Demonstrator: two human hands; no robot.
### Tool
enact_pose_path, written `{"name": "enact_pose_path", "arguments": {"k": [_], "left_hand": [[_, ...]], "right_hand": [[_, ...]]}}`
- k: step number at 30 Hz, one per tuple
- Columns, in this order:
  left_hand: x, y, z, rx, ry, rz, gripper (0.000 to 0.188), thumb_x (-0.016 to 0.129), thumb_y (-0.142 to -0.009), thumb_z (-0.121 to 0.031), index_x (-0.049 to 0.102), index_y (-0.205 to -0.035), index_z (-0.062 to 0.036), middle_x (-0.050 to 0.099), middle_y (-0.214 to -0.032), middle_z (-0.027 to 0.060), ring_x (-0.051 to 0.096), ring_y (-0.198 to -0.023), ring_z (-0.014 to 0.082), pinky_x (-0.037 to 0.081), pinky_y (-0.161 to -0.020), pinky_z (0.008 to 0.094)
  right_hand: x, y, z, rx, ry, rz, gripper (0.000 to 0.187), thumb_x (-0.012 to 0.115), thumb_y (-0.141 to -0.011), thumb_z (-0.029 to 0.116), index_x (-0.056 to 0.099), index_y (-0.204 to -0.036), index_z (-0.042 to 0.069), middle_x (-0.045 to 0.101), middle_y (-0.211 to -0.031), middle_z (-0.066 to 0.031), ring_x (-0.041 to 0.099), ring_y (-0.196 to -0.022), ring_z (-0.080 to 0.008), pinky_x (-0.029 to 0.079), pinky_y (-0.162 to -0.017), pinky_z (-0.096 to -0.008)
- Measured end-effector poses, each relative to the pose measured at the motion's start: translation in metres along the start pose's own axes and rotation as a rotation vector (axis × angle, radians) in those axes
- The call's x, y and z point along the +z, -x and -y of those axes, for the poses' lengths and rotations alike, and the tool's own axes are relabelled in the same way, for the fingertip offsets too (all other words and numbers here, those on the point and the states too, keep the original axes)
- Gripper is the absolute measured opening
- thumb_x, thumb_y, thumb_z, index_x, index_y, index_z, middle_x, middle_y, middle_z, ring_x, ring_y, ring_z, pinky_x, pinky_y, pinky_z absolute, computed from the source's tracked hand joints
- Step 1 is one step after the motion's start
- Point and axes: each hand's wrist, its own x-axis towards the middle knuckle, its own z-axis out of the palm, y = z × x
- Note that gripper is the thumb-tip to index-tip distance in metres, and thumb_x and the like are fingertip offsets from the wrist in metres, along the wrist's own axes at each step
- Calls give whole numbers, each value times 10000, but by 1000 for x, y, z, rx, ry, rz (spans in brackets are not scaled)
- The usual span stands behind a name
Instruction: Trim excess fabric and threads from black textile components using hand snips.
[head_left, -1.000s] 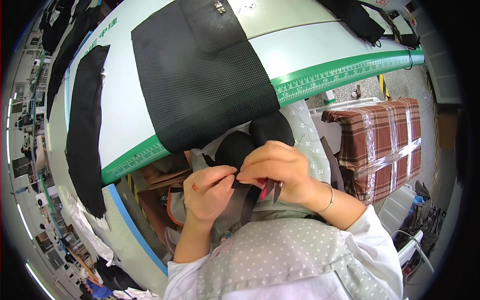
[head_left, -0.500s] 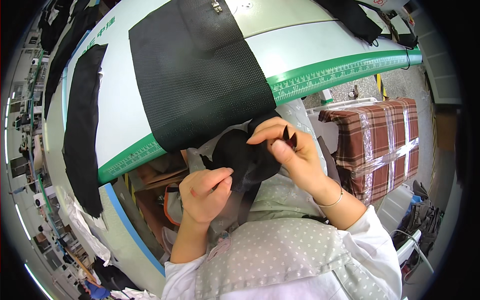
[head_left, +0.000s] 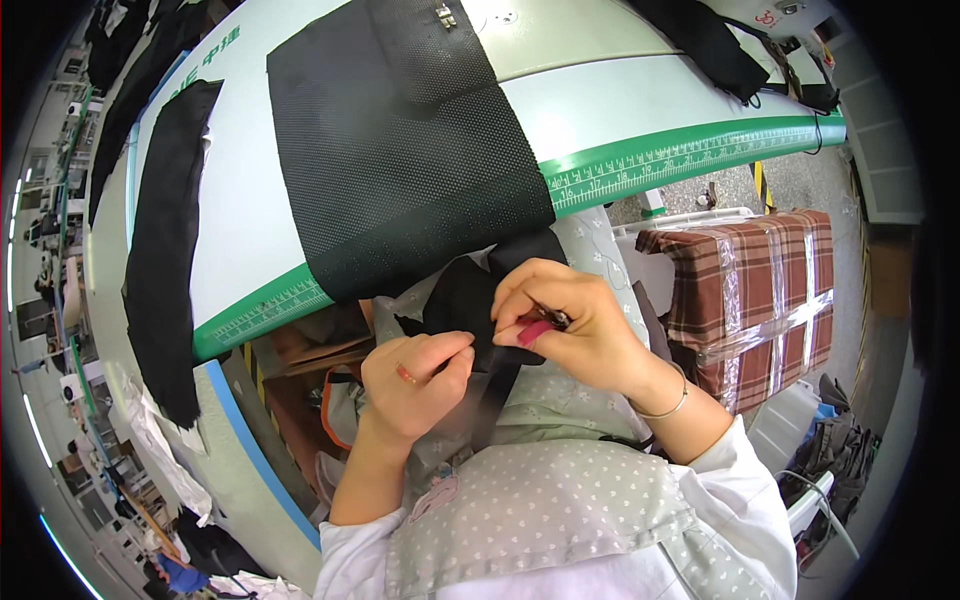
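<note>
Black fabric piece [head_left: 462,300] between both hands — seemingly pinched.

A white top with long sleeves is worn; both sleeves [head_left: 745,500] are pushed up, so the forearms are left bare. Over the top, a pale grey-green apron [head_left: 540,510] is seen, printed all over with small white hearts. A wide band is formed at its upper edge. A small pink patch [head_left: 437,494] is attached near the left side of the apron. On the right wrist a thin metal bangle [head_left: 668,405] is worn. On the left hand [head_left: 415,385] a ring with a reddish mark [head_left: 405,375] is seen. The nails of the right hand [head_left: 580,330] are short and unpainted.
</note>
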Motion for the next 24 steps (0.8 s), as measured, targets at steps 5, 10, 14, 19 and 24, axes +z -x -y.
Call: {"name": "enact_pose_path", "arguments": {"k": [5,10,14,19,24], "left_hand": [[2,-1,-1,-14,38,38,230,700,-636,16,577,-800,-88,634,-843,34,548,-524,145,399,-428,258],[-4,-1,1,-33,108,104,227,690,-602,13,588,-784,-76,629,-839,36,552,-535,155,407,-428,267],[-26,-5,-13,-63,230,9,120,684,-583,8,611,-676,-16,649,-818,83,593,-561,216,447,-446,296],[-51,-11,-13,-385,176,-208,232,551,-655,150,539,-842,12,634,-825,144,606,-726,280,488,-671,348],[-20,-37,-13,-492,235,-58,245,591,-691,116,488,-864,-24,570,-826,120,559,-716,239,456,-668,295]], "right_hand": [[2,0,-4,-161,195,4,123,603,-766,-125,584,-820,-16,591,-943,-95,586,-762,-161,477,-656,-261],[13,10,18,-62,85,129,178,559,-774,-124,547,-877,20,595,-836,-69,587,-725,-180,472,-618,-280],[-18,18,-53,-172,620,155,217,547,-716,-65,510,-916,12,559,-793,-165,579,-737,-382,466,-619,-414],[-32,46,-46,16,431,-101,166,521,-759,-78,541,-901,6,564,-795,-106,573,-683,-205,464,-607,-310],[9,21,2,-270,412,-212,584,854,-633,290,546,-1062,40,570,-1020,-108,615,-845,-247,525,-652,-319]]}}
